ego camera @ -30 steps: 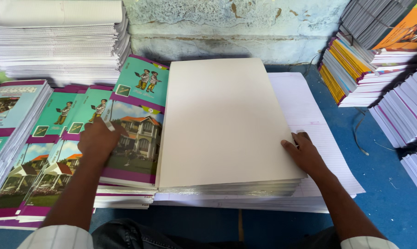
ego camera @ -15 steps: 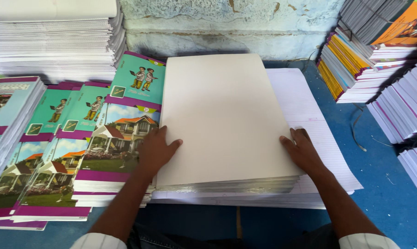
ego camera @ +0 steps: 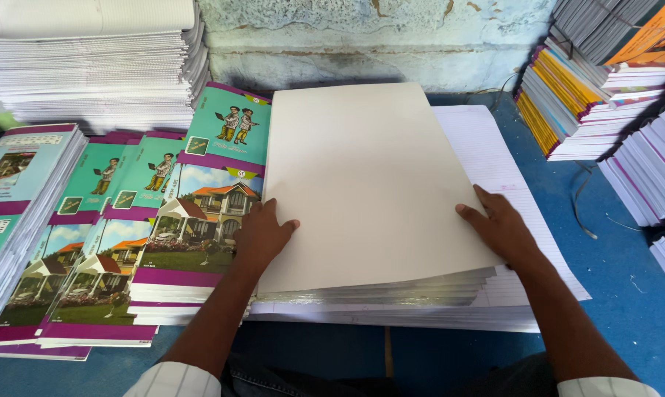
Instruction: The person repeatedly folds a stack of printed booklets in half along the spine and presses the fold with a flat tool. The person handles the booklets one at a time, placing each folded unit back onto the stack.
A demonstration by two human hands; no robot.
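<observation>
We have both hands on the stack of blank cream sheets lying in front of us on the blue table: our left hand rests flat on its near left edge, fingers spread narrowly and gripping nothing, and our right hand lies on the near right edge, fingers loosely together and pressed on the top sheet, also holding nothing. The stack sits on a wider pile of ruled white paper and overhangs none of it that we can see. We judge the main risk to be the upper sheets sliding or fanning out if one hand pushes harder than the other, since the near edge already looks slightly stepped; a skewed push to the left could also nudge the printed covers just beside it. Counting, we see one cream stack, one ruled pile beneath it, about four overlapping stacks of covers with a house picture to the left, one tall stack of white paper at the back left, and several stacks of bound books at the right, too crowded for us to number exactly
</observation>
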